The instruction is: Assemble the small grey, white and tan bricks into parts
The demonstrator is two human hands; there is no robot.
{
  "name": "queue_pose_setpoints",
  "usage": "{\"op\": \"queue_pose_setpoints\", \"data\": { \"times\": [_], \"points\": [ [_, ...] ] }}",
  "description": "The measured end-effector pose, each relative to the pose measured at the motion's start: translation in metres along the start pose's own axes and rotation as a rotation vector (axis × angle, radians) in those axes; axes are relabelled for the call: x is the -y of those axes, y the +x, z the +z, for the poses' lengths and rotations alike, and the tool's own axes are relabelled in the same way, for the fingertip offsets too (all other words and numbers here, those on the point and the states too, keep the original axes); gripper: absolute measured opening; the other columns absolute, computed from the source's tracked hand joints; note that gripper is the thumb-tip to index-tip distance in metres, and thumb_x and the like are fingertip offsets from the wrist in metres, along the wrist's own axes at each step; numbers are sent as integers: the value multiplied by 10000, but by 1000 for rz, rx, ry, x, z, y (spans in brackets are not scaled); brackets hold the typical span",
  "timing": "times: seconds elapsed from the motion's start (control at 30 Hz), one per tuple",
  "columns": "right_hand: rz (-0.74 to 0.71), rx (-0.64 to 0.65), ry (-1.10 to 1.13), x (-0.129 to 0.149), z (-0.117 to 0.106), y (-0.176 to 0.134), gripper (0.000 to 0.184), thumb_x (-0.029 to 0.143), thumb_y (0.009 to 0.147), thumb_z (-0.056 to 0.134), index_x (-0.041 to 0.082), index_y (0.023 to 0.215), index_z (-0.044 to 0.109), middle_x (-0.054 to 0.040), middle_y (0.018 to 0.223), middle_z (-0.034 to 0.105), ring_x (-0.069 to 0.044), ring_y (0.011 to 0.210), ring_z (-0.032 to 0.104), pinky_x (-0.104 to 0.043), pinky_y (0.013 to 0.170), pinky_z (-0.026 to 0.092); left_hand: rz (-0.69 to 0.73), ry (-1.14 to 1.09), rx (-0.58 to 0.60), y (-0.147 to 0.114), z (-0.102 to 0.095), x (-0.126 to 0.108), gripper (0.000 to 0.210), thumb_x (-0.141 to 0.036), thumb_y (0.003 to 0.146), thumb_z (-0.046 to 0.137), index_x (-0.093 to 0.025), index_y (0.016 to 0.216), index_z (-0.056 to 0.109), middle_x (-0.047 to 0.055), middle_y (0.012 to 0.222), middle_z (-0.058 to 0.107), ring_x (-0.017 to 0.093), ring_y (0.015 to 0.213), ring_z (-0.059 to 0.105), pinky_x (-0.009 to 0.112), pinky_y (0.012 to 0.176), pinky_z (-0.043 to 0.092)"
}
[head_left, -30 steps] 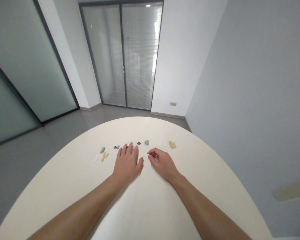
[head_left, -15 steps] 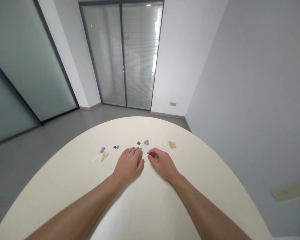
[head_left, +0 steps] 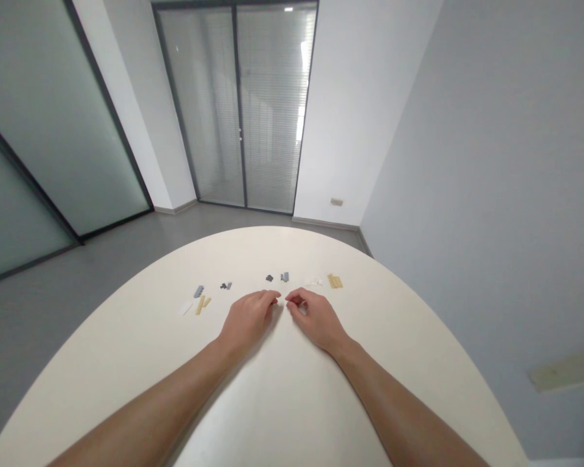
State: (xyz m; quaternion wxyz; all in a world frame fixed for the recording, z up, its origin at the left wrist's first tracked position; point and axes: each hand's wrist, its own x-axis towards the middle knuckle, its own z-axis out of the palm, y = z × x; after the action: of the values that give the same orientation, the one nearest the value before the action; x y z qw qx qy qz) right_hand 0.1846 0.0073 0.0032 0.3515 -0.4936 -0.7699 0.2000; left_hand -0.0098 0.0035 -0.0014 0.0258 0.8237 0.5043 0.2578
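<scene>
Grip state: the left hand (head_left: 254,318) has its thumb and fingers drawn together; the right hand (head_left: 320,319) is curled, thumb tip near the forefinger. Whether either grasps a part cannot be told. The fingertips nearly meet above the smooth white round table (head_left: 282,402).

Part location: the small dark-grey angular plastic-looking piece (head_left: 269,278) lies just beyond the left fingertips. The small blue-grey studded pieces (head_left: 285,277) lie just beyond the gap between the hands; the flat tan studded piece (head_left: 335,281) lies beyond the right hand, to its right.

Handling: all should be light, stiff and fairly slick, hard to break but easily flicked away. Take hold by opposite side edges, between thumb and forefinger pads.

Change: one second ago the left hand lay spread, with a black bit at its fingertips; that bit no longer shows. The right hand and the pieces named are essentially unchanged.
</scene>
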Motion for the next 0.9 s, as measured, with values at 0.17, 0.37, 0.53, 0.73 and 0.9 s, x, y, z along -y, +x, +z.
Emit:
{"op": "queue_pose_setpoints", "data": {
  "times": [0.17,0.37,0.53,0.73,0.9],
  "points": [
    [0,6,1,0,0,0,130,202,895,588,246,962,691,-8,899,741,-178,860,668,-307,812,483,-48,-99,-5,-1,0,-1,373,-95,877,469,-236,1177,639,25,1063,754,186,937,714,309,829,557],
    [-15,27,9,0,1,0,128,210,882,621,250,965,709,-9,926,746,-177,886,670,-314,839,486,-52,-254,-41,1,2,-2,277,-149,894,483,-233,1094,655,18,1039,750,177,915,707,306,817,560],
    [-21,34,-6,1,0,-1,115,248,843,691,255,955,717,-3,903,741,-177,871,670,-315,829,487,-35,-356,-99,0,2,-3,224,-178,891,507,-229,1043,663,22,1024,746,176,935,696,319,859,553],
    [-39,46,17,1,0,-1,94,227,871,660,255,941,716,-3,911,740,-177,876,666,-305,819,484,-13,-420,-104,0,0,-3,194,-191,899,532,-237,1031,666,13,1012,748,173,921,704,313,855,559],
    [-50,40,18,1,0,-1,76,244,897,640,247,935,706,-6,917,738,-178,879,662,-301,820,478,5,-420,-103,0,0,-3,169,-202,912,540,-237,1022,663,11,1017,743,174,928,705,310,856,557]
  ]
}}
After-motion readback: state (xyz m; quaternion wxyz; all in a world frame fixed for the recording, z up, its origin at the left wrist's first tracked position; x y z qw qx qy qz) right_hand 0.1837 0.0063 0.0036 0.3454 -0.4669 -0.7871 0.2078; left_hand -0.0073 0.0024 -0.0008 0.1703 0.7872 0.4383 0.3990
